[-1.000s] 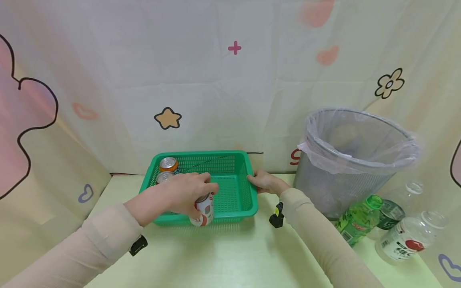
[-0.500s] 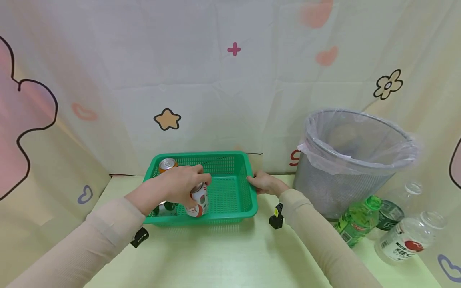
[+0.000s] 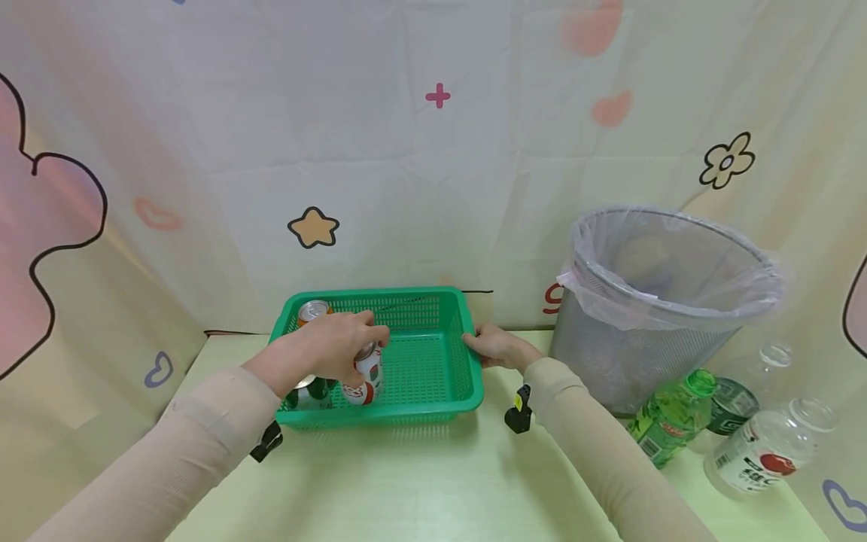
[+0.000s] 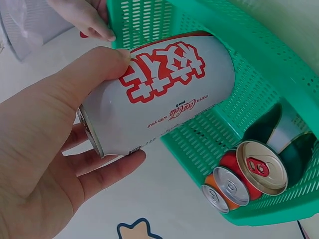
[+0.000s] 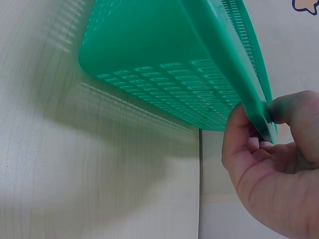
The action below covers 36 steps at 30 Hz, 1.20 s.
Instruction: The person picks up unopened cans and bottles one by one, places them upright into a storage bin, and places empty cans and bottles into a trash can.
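My left hand (image 3: pixel 332 346) grips a white and red Coca-Cola can (image 3: pixel 369 374) by its top end, thumb on one side and fingers on the other. The can is over the front left part of a green plastic basket (image 3: pixel 420 411); I cannot tell whether it touches the bottom. Left of it inside the basket stand a dark green can (image 3: pixel 313 396), an orange can (image 3: pixel 314 312) and a red can (image 4: pixel 230 162), the last hidden by my hand in the head view. At the basket's right end, my right hand (image 3: pixel 497 346) pinches the rim between thumb and fingers.
A wire-mesh bin (image 3: pixel 619 361) with a clear liner stands right of the basket. Before it are a green bottle (image 3: pixel 677 414), a clear bottle with a dark label (image 3: pixel 734 403) and a clear jar (image 3: pixel 762 455). A printed curtain (image 3: pixel 406 188) hangs behind the table (image 3: pixel 433 482).
My left hand has carried the can left and slightly back, from over the basket's front rim to inside it. The right hand keeps its hold on the rim.
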Each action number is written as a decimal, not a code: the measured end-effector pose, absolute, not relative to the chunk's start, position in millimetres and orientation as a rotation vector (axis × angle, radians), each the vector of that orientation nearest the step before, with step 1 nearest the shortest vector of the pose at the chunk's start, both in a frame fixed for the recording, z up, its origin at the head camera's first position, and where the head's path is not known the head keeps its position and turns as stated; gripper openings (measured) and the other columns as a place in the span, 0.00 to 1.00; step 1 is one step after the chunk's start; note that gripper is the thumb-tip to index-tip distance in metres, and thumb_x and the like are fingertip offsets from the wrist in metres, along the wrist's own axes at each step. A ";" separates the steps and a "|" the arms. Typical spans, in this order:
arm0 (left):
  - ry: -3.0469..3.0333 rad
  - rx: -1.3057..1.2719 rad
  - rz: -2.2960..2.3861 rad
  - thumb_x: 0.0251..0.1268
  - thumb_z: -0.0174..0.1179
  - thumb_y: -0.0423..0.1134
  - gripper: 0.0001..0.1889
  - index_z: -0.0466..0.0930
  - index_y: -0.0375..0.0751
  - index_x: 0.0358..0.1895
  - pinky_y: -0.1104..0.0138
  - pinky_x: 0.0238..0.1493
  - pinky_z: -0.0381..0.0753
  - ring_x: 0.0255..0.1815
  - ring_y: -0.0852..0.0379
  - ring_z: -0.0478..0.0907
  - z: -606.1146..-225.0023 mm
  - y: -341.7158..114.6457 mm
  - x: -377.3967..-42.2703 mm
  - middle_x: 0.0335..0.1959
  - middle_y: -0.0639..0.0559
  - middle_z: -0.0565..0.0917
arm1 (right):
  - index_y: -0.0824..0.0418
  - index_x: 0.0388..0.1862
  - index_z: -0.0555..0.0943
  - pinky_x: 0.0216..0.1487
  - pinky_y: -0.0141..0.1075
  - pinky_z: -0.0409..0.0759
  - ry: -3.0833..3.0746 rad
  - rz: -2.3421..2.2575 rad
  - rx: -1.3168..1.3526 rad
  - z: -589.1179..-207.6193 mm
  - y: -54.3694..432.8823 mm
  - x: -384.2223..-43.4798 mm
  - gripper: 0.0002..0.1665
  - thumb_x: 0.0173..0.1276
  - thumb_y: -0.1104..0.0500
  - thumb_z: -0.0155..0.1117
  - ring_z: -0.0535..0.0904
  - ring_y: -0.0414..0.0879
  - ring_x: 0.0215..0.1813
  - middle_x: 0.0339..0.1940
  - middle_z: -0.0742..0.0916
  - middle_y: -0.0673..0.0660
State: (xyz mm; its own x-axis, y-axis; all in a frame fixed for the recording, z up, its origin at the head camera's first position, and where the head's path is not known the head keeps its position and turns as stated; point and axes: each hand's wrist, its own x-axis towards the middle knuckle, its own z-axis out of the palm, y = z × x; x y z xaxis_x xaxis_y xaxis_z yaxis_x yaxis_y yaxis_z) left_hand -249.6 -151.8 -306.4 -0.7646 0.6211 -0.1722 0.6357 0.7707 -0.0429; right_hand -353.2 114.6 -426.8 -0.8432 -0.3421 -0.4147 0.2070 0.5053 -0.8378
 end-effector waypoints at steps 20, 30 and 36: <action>2.807 0.868 -0.130 0.47 0.68 0.40 0.24 0.70 0.52 0.50 0.66 0.29 0.75 0.32 0.58 0.70 -330.8 -157.0 -270.4 0.41 0.50 0.71 | 0.70 0.55 0.68 0.46 0.41 0.81 2.202 -1.343 -0.111 -427.6 115.1 -352.7 0.20 0.75 0.56 0.41 0.83 0.49 0.43 0.48 0.80 0.65; 2.801 0.763 -0.070 0.48 0.67 0.40 0.24 0.70 0.53 0.51 0.67 0.30 0.74 0.33 0.56 0.70 -344.8 -158.5 -280.3 0.43 0.50 0.69 | 0.70 0.55 0.68 0.45 0.40 0.82 2.207 -1.334 -0.119 -426.5 114.7 -352.3 0.20 0.75 0.56 0.41 0.82 0.49 0.43 0.49 0.80 0.65; 2.801 0.763 -0.062 0.49 0.67 0.41 0.23 0.71 0.52 0.50 0.66 0.30 0.74 0.32 0.55 0.70 -352.3 -157.7 -287.3 0.42 0.49 0.70 | 0.70 0.55 0.68 0.46 0.41 0.81 2.208 -1.331 -0.113 -427.0 114.6 -352.5 0.20 0.75 0.56 0.41 0.82 0.50 0.44 0.49 0.80 0.65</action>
